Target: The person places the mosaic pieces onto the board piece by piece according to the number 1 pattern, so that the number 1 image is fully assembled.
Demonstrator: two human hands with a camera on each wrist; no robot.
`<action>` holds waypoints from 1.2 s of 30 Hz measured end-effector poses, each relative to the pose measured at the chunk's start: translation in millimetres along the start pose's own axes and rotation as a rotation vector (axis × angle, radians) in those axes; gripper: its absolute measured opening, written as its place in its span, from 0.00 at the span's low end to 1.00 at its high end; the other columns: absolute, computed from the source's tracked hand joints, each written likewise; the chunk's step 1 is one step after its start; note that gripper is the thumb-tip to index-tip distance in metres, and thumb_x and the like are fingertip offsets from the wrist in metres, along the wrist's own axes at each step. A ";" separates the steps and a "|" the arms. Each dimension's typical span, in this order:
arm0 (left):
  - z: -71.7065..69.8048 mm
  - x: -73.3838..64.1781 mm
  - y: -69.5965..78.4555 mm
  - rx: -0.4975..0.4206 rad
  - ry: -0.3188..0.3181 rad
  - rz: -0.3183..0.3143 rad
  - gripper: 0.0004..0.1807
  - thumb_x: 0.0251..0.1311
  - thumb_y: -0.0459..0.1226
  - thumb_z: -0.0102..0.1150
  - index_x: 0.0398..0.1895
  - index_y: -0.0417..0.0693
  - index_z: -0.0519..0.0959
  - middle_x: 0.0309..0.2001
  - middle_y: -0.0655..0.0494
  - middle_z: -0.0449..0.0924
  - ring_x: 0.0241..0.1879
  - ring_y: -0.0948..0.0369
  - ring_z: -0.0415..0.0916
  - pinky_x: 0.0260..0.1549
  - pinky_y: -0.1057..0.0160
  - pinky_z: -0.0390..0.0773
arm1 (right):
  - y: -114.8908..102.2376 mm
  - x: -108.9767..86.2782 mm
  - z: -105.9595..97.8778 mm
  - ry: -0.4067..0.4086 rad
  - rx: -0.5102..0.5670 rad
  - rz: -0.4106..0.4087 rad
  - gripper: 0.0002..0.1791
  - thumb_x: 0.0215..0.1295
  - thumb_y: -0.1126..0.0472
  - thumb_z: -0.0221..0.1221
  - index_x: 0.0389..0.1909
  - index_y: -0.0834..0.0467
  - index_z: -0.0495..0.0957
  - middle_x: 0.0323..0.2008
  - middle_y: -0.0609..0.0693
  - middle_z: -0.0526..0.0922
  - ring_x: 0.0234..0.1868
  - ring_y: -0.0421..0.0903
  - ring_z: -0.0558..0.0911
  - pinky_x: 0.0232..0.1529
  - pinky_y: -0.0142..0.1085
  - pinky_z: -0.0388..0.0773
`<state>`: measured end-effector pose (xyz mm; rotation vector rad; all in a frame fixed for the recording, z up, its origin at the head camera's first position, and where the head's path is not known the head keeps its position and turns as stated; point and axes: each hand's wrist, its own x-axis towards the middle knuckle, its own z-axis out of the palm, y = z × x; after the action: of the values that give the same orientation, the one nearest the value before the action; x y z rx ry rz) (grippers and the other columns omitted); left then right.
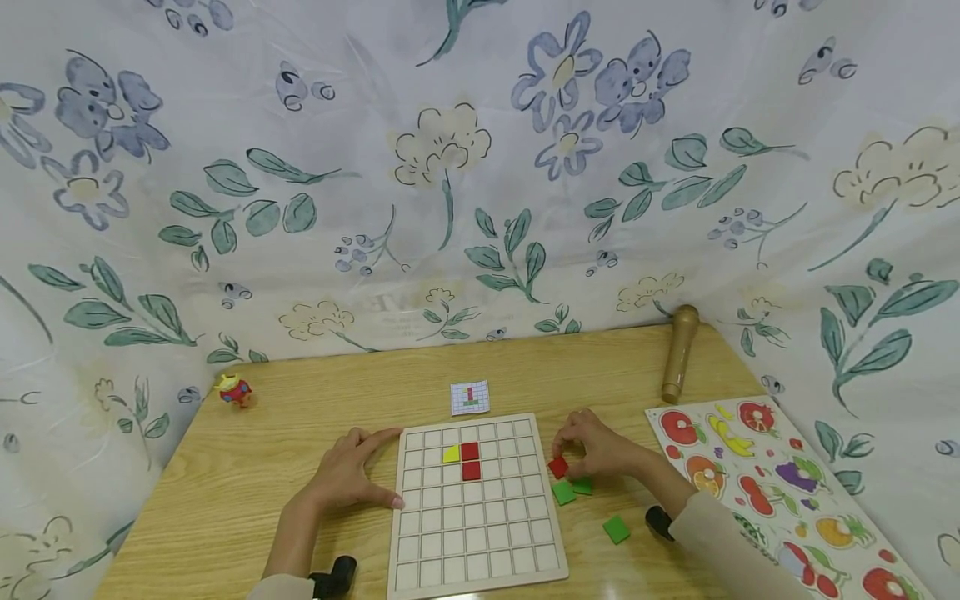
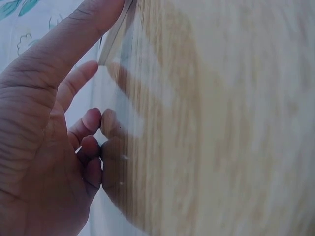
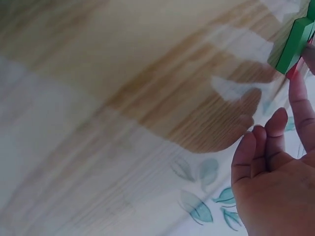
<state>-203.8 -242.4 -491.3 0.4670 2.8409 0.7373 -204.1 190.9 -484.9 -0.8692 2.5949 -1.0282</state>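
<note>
A wooden grid board (image 1: 431, 546) lies on the table, with a yellow piece (image 1: 452, 454) and two red square tiles (image 1: 470, 472) in its upper cells. My left hand (image 1: 341, 475) rests at the board's left edge, index finger at the upper corner and thumb lower down. In the left wrist view, the other fingers of this left hand (image 2: 44, 128) bend loosely against the table. Right of the board, my right hand (image 1: 596, 448) pinches a red square tile (image 1: 558, 467) between thumb and index finger. Green tiles (image 1: 564, 493) lie just below it; one green tile (image 3: 294, 46) shows beside the fingertips in the right wrist view.
A small pattern card (image 1: 469, 397) lies behind the board. Another green tile (image 1: 617, 529) sits apart, nearer the front. A fruit picture board (image 1: 757, 467) covers the right side, a brown microphone-shaped object (image 1: 678, 354) stands behind it, and a red toy (image 1: 235, 390) is far left.
</note>
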 end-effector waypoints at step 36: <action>1.0 0.0 -0.1 -0.006 -0.001 -0.006 0.61 0.24 0.63 0.80 0.72 0.65 0.67 0.44 0.56 0.65 0.42 0.58 0.60 0.43 0.55 0.60 | -7.5 5.0 4.2 0.071 -0.026 -0.003 0.10 0.46 0.61 0.73 0.30 0.52 0.83 0.36 0.45 0.70 0.44 0.41 0.62 0.46 0.37 0.65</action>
<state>-203.6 -242.1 -492.2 0.4578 2.8375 0.7435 -203.1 181.2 -482.8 -0.8584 2.6714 -1.0473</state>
